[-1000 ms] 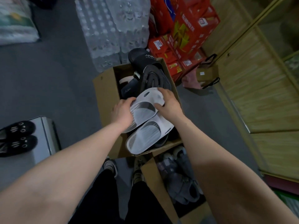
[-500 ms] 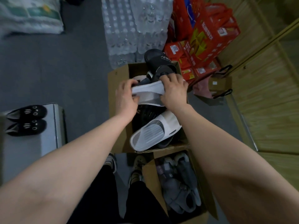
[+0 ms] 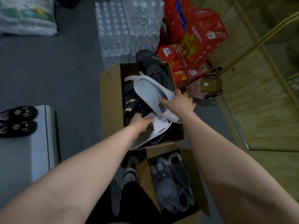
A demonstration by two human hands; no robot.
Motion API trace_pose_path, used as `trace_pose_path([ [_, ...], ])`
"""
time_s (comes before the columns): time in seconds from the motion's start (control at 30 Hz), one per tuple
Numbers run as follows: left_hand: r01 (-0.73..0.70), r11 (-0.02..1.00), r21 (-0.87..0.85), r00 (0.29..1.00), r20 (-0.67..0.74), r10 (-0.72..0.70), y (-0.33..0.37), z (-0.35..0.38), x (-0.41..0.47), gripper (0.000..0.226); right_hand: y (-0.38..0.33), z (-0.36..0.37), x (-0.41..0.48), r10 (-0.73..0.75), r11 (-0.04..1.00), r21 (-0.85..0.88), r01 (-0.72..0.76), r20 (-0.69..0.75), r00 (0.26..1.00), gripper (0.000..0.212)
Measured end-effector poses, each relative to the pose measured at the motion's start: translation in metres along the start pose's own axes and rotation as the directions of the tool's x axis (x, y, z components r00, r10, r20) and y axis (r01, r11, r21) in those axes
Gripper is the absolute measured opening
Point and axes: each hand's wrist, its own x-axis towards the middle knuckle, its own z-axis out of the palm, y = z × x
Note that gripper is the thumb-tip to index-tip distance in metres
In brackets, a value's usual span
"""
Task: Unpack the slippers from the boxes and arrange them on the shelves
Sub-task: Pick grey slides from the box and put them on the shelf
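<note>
While the right hand (image 3: 181, 102) holds the raised white slide (image 3: 150, 91) sole-up just above the big cardboard box (image 3: 111, 102), fingers curled round its strap end and thumb on the ribbed sole, the left hand (image 3: 140, 125) goes for the second white slide (image 3: 160, 126). That one lies at the near end of the box, on top of the dark sandals (image 3: 132, 101). The left fingers close over its upper. It looks like a grip to me, though the fingertips are tucked out of sight.

To do this well, take the mate by its strap and lift it straight up, clear of the box's near wall, so nothing underneath snags. Then match the two as a pair before heading for a shelf.

It's hard to tell how many pairs lie under the box's top layer, and the black slides (image 3: 150, 60) at its far end overlap. On the near side of the box, a smaller box (image 3: 144, 165) holds grey plush slippers (image 3: 171, 183), count unclear. Left of the box, black cat-face slippers (image 3: 17, 122) sit on a grey ledge (image 3: 40, 143), cut off by the frame. I can't tell whether that's the shelf.
</note>
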Motion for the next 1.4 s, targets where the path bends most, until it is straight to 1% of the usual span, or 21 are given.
trace_pose_path([
  [0.07, 0.024, 0.994, -0.108, 1.0, -0.009, -0.025, 0.005, 0.011, 0.001, 0.067, 0.006, 0.001, -0.002, -0.002, 0.999, 0.054, -0.001, 0.042, 0.999, 0.081],
  [0.13, -0.006, 0.993, -0.121, 0.999, -0.053, -0.001, 0.006, 0.017, 0.005, 0.058, 0.011, -0.002, -0.003, 0.012, 0.994, 0.109, -0.022, 0.095, 0.995, 0.079],
  [0.17, -0.051, 0.997, -0.062, 0.994, -0.1, 0.045, 0.007, 0.017, 0.005, 0.049, 0.014, -0.004, -0.003, 0.026, 0.987, 0.153, -0.043, 0.113, 0.993, 0.079],
  [0.23, -0.157, 0.978, 0.136, 0.967, -0.181, 0.18, 0.012, 0.012, 0.0, 0.034, 0.017, -0.011, -0.003, 0.092, 0.951, 0.285, -0.122, 0.116, 0.989, 0.08],
  [0.3, -0.247, 0.924, 0.293, 0.929, -0.2, 0.311, 0.021, 0.006, -0.008, 0.035, 0.018, -0.017, -0.001, 0.187, 0.885, 0.417, -0.207, 0.088, 0.978, 0.089],
  [0.37, -0.308, 0.85, 0.427, 0.896, -0.169, 0.41, 0.03, -0.001, -0.014, 0.042, 0.017, -0.021, 0.001, 0.261, 0.82, 0.508, -0.263, 0.078, 0.962, 0.1],
  [0.43, -0.349, 0.746, 0.568, 0.865, -0.11, 0.489, 0.033, -0.008, -0.014, 0.047, 0.014, -0.02, 0.002, 0.281, 0.781, 0.555, -0.285, 0.094, 0.955, 0.103],
  [0.5, -0.356, 0.63, 0.69, 0.839, -0.06, 0.54, 0.031, -0.014, -0.008, 0.047, 0.011, -0.012, 0.001, 0.249, 0.773, 0.571, -0.278, 0.13, 0.96, 0.098],
  [0.57, -0.33, 0.575, 0.749, 0.846, -0.035, 0.532, 0.022, -0.02, 0.002, 0.045, 0.01, 0.0, -0.001, 0.196, 0.758, 0.596, -0.264, 0.176, 0.965, 0.087],
  [0.67, -0.295, 0.674, 0.677, 0.887, -0.068, 0.457, 0.0, -0.027, 0.012, 0.04, 0.011, 0.024, -0.006, 0.106, 0.769, 0.592, -0.242, 0.256, 0.961, 0.078],
  [0.73, -0.317, 0.692, 0.648, 0.866, -0.1, 0.49, -0.012, -0.029, 0.013, 0.041, 0.013, 0.037, -0.006, 0.063, 0.779, 0.588, -0.217, 0.272, 0.96, 0.081],
  [0.8, -0.341, 0.753, 0.563, 0.826, -0.202, 0.526, -0.017, -0.028, 0.01, 0.06, 0.015, 0.042, -0.005, 0.022, 0.757, 0.621, -0.205, 0.289, 0.957, 0.09],
  [0.83, -0.326, 0.795, 0.512, 0.818, -0.27, 0.509, -0.018, -0.027, 0.01, 0.073, 0.016, 0.043, -0.004, 0.003, 0.751, 0.627, -0.206, 0.308, 0.951, 0.1],
  [0.9, -0.239, 0.877, 0.418, 0.849, -0.349, 0.397, -0.018, -0.027, 0.012, 0.096, 0.02, 0.045, -0.001, -0.022, 0.772, 0.599, -0.212, 0.359, 0.933, 0.122],
  [0.97, -0.153, 0.96, 0.234, 0.924, -0.312, 0.224, -0.021, -0.029, 0.014, 0.105, 0.027, 0.047, 0.0, -0.039, 0.805, 0.552, -0.215, 0.411, 0.911, 0.132],
  [1.03, -0.084, 0.997, -0.002, 0.976, -0.2, 0.082, -0.022, -0.031, 0.012, 0.097, 0.033, 0.048, 0.0, -0.075, 0.819, 0.545, -0.18, 0.413, 0.908, 0.126],
  [1.07, -0.067, 0.995, -0.069, 0.986, -0.159, 0.055, -0.022, -0.032, 0.01, 0.093, 0.036, 0.049, 0.001, -0.093, 0.812, 0.562, -0.158, 0.392, 0.915, 0.121],
  [1.13, -0.087, 0.993, -0.076, 0.989, -0.122, 0.077, -0.023, -0.035, 0.007, 0.089, 0.039, 0.049, 0.002, -0.099, 0.79, 0.599, -0.129, 0.332, 0.938, 0.111],
  [1.23, -0.124, 0.99, -0.068, 0.987, -0.11, 0.116, -0.023, -0.042, 0.001, 0.084, 0.041, 0.043, -0.001, -0.041, 0.733, 0.659, -0.168, 0.289, 0.956, 0.095],
  [1.3, -0.124, 0.982, -0.145, 0.989, -0.101, 0.109, -0.025, -0.05, -0.002, 0.09, 0.042, 0.039, -0.004, -0.046, 0.674, 0.716, -0.184, 0.289, 0.956, 0.083],
  [1.4, -0.088, 0.944, -0.318, 0.996, -0.024, 0.084, -0.029, -0.064, -0.009, 0.098, 0.041, 0.036, -0.01, -0.074, 0.575, 0.795, -0.195, 0.288, 0.955, 0.075],
])
